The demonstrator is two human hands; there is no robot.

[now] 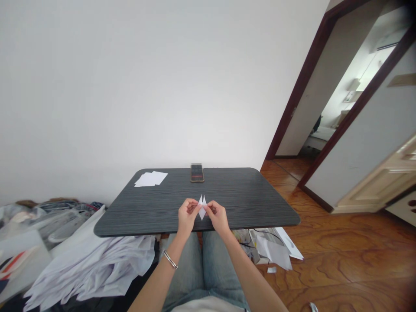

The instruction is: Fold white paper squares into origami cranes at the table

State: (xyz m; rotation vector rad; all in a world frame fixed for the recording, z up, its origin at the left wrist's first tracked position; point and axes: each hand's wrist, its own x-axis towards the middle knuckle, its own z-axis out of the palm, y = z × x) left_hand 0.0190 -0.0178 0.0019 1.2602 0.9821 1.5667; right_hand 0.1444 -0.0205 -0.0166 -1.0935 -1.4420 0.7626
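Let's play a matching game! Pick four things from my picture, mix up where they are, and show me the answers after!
Things:
1. small folded white paper
2. flat white paper sheets
3. dark rectangular phone
4. shiny silver bracelet

Places:
A. near the middle of the far edge of the dark, wood-grained table
B. around the left wrist
C. between the left hand and right hand
D. on the table's far left part

Right pairs: 1-C, 2-D, 3-A, 4-B

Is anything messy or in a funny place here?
Yes: a small white scrap lies loose on the wooden floor at the right, like dropped litter. At the left, white material is heaped in crumples. The folded paper looks undamaged.
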